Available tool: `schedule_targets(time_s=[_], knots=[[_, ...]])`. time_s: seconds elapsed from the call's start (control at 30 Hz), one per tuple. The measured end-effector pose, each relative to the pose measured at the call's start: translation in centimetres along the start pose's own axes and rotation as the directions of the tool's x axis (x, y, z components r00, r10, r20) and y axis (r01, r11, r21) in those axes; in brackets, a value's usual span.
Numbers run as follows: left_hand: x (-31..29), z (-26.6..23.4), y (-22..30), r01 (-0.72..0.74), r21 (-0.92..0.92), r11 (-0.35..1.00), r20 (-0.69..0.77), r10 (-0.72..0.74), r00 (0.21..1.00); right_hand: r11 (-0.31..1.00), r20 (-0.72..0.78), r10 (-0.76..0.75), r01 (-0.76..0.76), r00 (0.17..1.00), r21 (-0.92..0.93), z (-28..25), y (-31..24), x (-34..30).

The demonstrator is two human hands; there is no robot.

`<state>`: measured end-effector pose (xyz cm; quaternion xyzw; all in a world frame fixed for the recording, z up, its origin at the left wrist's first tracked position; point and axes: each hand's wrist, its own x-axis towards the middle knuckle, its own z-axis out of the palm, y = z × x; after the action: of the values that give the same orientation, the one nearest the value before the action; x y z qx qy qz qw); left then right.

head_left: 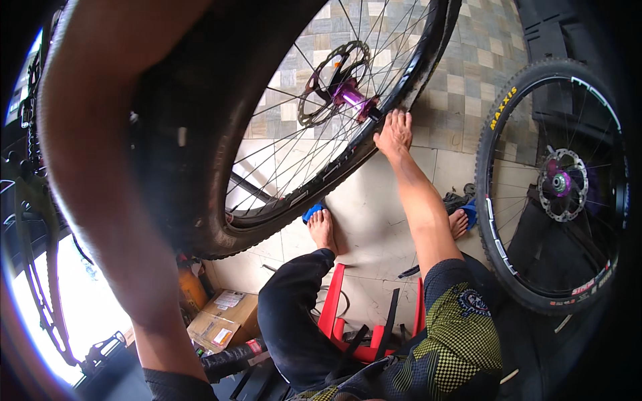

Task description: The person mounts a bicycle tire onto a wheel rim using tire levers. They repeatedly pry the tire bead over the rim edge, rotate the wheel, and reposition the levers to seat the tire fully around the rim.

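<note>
A large bicycle wheel fills the upper left and middle, tilted close in front of me. It has a black knobbly tire, thin spokes, a purple hub and a disc brake rotor. At its right edge my right hand grips the tire and rim, fingers bent over the edge and thumb on the near side. My left arm rises large and blurred along the left, across the tire. The left hand itself lies beyond the top edge.
A second bicycle wheel with a purple hub leans at the right. Below are a red stand or stool frame, a cardboard box and an orange bottle. A bicycle frame stands at far left. My feet rest on the tiled floor.
</note>
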<state>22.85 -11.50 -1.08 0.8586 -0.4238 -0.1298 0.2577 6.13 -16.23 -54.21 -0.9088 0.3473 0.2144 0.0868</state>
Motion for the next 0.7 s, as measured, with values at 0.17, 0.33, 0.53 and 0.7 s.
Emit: schedule_targets(time_s=[0.17,0.33,0.53,0.7], knots=[[-2.4,-0.8,0.1,0.062,-0.007,0.998,-0.058,-0.063,0.996,0.965,-0.137,-0.020,0.054,0.990,0.256,1.6,-0.3,0.8],[-2.8,0.3,-1.0,0.089,-0.066,0.994,-0.044,-0.092,0.995,0.913,-0.122,0.226,-0.167,0.966,0.371,3.2,-1.3,0.4],[-3.3,-0.5,-0.3,0.124,-0.067,0.990,-0.080,-0.129,0.988,0.918,-0.137,0.233,-0.171,0.963,0.359,2.0,-2.9,1.3],[-3.5,0.2,-1.0,0.135,-0.108,0.985,-0.081,-0.144,0.986,0.939,-0.139,0.197,-0.146,0.970,0.312,2.9,-1.7,1.3]])
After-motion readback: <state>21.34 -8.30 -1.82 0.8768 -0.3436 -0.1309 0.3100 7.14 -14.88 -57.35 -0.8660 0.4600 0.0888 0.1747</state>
